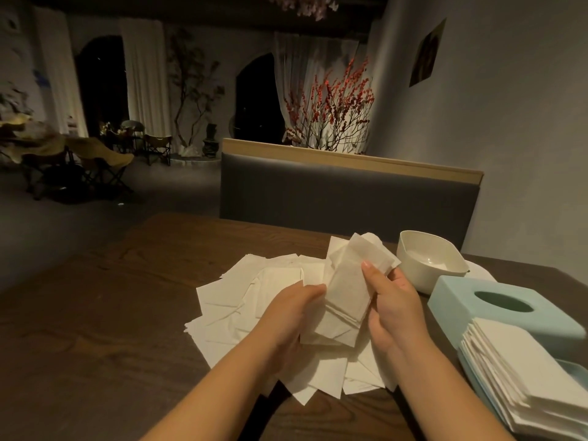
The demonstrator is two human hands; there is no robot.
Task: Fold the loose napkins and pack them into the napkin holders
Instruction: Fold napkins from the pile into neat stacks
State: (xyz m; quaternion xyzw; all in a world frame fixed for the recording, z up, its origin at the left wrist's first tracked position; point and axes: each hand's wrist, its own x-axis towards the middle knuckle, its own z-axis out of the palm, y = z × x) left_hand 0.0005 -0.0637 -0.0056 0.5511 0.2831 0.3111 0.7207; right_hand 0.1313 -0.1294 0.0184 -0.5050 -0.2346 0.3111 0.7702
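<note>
Both hands hold one stack of folded white napkins (pixel 345 294) above the table. My left hand (pixel 292 310) grips the stack's left edge, and my right hand (pixel 388 300) grips its right edge with the thumb on top. Beneath them, several loose white napkins (pixel 235 300) lie spread over the dark wooden table (pixel 111 313). To the right sits a light blue napkin holder lid (pixel 496 307) with an oval slot. In front of it a pile of folded napkins (pixel 521 374) lies on a light blue holder base (pixel 576 370).
A cream holder shell (pixel 429 262) lies open side up behind the blue lid. A grey bench backrest with a wooden top (pixel 346 189) stands across the table's far edge. The wall (pixel 509 122) rises at the right. Folding chairs (pixel 95 163) stand in the dim room at left.
</note>
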